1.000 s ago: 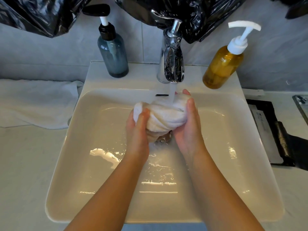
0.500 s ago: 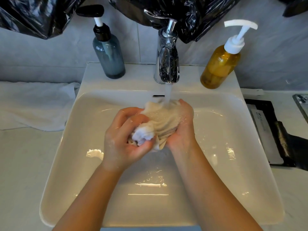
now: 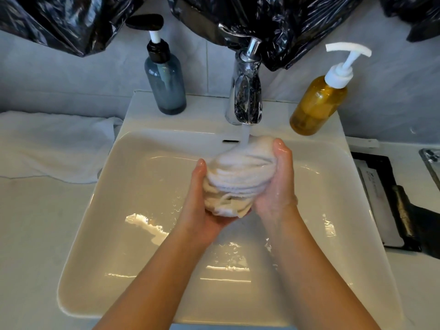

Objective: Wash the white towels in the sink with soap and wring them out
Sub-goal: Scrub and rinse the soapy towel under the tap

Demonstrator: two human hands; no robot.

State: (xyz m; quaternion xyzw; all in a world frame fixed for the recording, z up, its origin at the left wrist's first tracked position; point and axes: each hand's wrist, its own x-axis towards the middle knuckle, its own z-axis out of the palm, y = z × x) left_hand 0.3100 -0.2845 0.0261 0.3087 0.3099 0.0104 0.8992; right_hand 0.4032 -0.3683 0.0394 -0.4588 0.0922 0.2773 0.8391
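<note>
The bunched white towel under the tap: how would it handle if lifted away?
Probably floppy: the towel bunches in soft folds between the left hand and right hand. Likely heavy for its size, since the water stream is soaking it. It would likely drip.

We see a white towel (image 3: 240,172) beneath a shiny silver tap (image 3: 245,96), over a cream sink (image 3: 133,177). The second towel (image 3: 52,144), on the left, is white too. The blue bottle (image 3: 166,86) is a smoky grey-blue with a black pump; the amber bottle (image 3: 317,106) is golden yellow with a white pump. We see glossy black plastic bags (image 3: 71,22) above, a pale grey wall (image 3: 71,77) and a black tray (image 3: 390,201).
</note>
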